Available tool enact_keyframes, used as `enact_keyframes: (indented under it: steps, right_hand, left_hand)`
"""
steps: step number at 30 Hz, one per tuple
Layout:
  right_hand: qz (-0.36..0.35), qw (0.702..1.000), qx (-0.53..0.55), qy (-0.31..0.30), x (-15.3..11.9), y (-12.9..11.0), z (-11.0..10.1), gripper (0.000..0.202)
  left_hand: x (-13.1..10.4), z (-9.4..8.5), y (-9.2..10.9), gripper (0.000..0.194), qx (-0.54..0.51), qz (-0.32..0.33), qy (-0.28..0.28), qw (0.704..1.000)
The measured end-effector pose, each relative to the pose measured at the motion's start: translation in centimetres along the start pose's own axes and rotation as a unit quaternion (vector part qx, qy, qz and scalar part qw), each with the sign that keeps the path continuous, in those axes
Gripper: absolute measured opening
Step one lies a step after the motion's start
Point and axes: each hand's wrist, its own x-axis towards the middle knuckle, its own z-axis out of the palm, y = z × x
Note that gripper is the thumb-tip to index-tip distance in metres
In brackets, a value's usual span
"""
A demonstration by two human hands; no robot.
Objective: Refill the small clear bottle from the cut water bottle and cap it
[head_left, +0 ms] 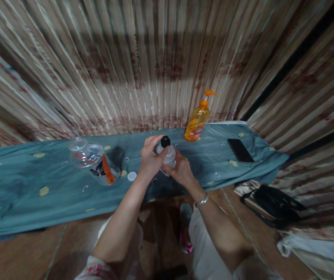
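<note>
I hold a small clear bottle (169,155) with a black cap (165,141) above the blue-green cloth (38,182) covering the table. My left hand (151,157) wraps the upper part of the bottle, fingers by the cap. My right hand (180,170) grips the bottle's lower part from below and the right. A silver bangle sits on my right wrist. A small white lid (132,176) lies on the cloth just left of my left hand.
A large clear plastic jar (94,161) with an orange label stands open at the left. An orange pump dispenser bottle (197,118) stands at the back by the curtain. A black phone (240,150) lies at right. A dark bag (275,206) rests on the floor.
</note>
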Motion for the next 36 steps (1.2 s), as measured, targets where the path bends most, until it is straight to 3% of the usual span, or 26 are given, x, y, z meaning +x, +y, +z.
enact_keyframes:
  steps: [5, 10, 13, 16, 19, 25, 30, 33, 36]
  right_hand:
    - [-0.007, 1.0, -0.013, 0.004, -0.1, 0.3, 0.1, 0.055]
    - [-0.01, 1.0, 0.001, 0.002, -0.1, 0.3, -0.1, 0.054]
    - [-0.002, 1.0, 0.019, -0.013, -0.1, 0.4, -0.4, 0.051]
    - [0.001, 0.999, 0.038, -0.02, 0.1, 0.4, -0.7, 0.053]
    - [0.014, 0.998, 0.063, -0.029, 0.4, 0.5, -1.0, 0.056]
    - [0.043, 0.991, 0.113, -0.052, 0.6, 1.4, -1.3, 0.077]
    - [0.082, 0.966, 0.222, -0.103, 1.0, 2.5, -2.1, 0.092]
    - [0.082, 0.948, 0.293, -0.098, 1.6, 1.8, -3.2, 0.096]
    - [0.033, 0.934, 0.342, -0.093, 2.5, -0.1, -4.4, 0.09]
  left_hand:
    - [0.0, 0.0, 0.0, 0.03, -0.021, -0.012, -0.024, 0.999]
    - [-3.3, -0.1, -1.2, 0.07, -0.116, -0.132, -0.018, 0.984]
    - [-6.1, -0.1, -2.6, 0.079, -0.169, -0.206, -0.028, 0.963]
    - [-7.7, 0.2, -3.6, 0.098, -0.16, -0.212, -0.067, 0.962]
    - [-7.7, 0.7, -4.2, 0.113, -0.15, -0.207, -0.079, 0.964]
    - [-7.0, 1.3, -4.5, 0.122, -0.181, -0.202, -0.111, 0.956]
    - [-7.0, 1.4, -4.9, 0.131, -0.176, -0.205, -0.144, 0.952]
    - [-6.9, 1.9, -4.9, 0.128, -0.162, -0.215, -0.136, 0.954]
    - [-6.6, 2.4, -4.9, 0.112, -0.144, -0.212, -0.131, 0.957]
